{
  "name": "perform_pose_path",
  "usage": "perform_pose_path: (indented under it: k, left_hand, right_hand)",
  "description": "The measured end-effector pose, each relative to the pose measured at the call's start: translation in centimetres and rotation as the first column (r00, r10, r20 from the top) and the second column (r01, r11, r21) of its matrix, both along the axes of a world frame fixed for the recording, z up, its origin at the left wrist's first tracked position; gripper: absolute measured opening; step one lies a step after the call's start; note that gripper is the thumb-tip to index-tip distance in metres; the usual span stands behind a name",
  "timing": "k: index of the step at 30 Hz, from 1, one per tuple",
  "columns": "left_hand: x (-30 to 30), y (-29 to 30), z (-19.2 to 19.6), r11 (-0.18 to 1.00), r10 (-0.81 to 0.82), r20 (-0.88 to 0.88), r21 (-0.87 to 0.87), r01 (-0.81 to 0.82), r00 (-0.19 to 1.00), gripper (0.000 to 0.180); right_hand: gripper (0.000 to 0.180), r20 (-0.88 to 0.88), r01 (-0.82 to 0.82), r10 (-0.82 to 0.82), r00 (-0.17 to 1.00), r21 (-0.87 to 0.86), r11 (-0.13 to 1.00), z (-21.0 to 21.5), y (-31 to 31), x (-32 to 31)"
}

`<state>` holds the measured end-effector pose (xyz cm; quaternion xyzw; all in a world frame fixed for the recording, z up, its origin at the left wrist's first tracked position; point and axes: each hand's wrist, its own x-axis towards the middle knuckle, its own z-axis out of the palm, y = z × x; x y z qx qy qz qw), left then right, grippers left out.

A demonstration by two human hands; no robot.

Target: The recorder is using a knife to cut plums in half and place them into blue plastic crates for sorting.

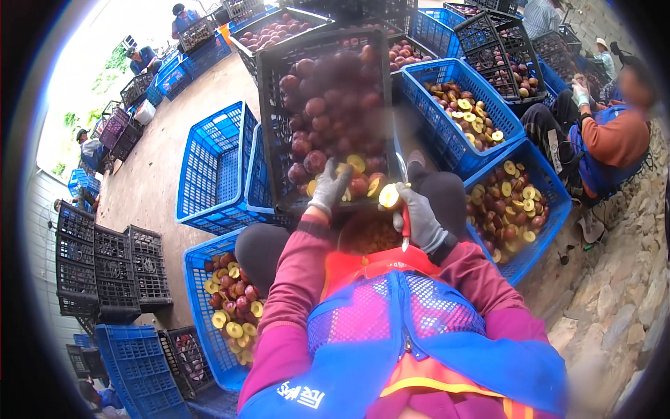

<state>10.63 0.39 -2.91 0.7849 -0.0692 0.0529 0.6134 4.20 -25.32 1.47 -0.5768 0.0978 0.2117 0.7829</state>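
My right hand (423, 220), in a grey glove, is closed round a red-handled knife (406, 222). Its curved metal blade points up and away from me. That hand's fingertips also hold a cut plum half (389, 197), yellow flesh showing. My left hand (328, 190), also gloved, is at the near edge of a tilted black crate (267, 140). Its fingers are curled among the fruit, and what they grip is partly hidden. Whole dark-red plums (316, 106) fill this crate, with several cut ones near my hands. Between my knees, a bowl-like container (370, 234) shows reddish-brown contents.
Blue crates of halved plums stand at my left (222, 380) and right (558, 209), with another blue crate (513, 129) farther right. A blue crate (183, 195) sits front left. Stacked black crates (98, 269) line the far left. A co-worker (618, 140) sits at the right beside a stone wall.
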Motion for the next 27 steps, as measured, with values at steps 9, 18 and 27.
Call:
perform_pose_path:
  k: [9, 18, 27]
  left_hand:
    - [-13.7, 1.6, 4.2, 0.601, -0.145, -0.202, -0.795, -0.076, 0.969, 0.041]
    - [-20.7, 19.1, 14.2, 0.376, 0.729, -0.030, 0.852, -0.364, 0.684, 0.047]
    - [12.3, 9.7, -4.0, 0.534, 0.494, -0.333, 0.845, 0.021, 0.803, 0.078]
  right_hand:
    - [0.039, 0.545, 0.008, -0.010, 0.839, 0.006, 1.000, 1.2, 3.2, 1.3]
    - [0.046, 0.041, -0.154, 0.177, 0.983, -0.324, 0.933, 0.5, -4.0, 4.5]
    - [0.042, 0.098, -0.311, 0.333, 0.938, -0.192, 0.931, 0.6, -1.1, 3.0]
